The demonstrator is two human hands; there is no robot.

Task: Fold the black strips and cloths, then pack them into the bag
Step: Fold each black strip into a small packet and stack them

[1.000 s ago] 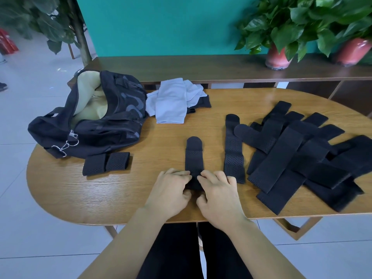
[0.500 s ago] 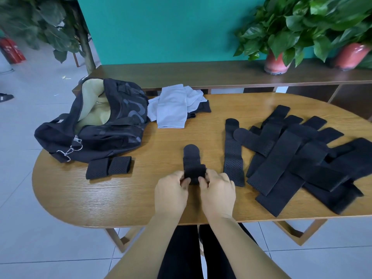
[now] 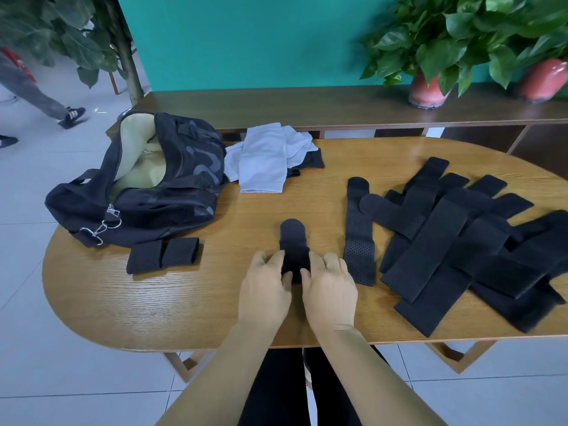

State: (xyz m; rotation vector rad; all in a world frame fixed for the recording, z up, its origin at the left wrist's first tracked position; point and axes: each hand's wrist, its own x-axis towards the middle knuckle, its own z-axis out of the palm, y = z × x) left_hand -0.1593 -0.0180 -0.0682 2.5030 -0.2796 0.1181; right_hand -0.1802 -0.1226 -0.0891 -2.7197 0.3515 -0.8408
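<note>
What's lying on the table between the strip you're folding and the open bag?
In the head view, one folded black strip lies there, just in front of the bag. Otherwise, only bare table separates it from the strip being folded.

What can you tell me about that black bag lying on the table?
The black bag is a soft duffel that looks like fabric, with grey camouflage-like patches on its side. It lies slumped at the far left of the wooden table, partly over the edge. Its top gapes open, showing a pale yellowish lining. A metal clip hangs at its near end. The light cloths touch its right side; neither hand touches it.
</note>
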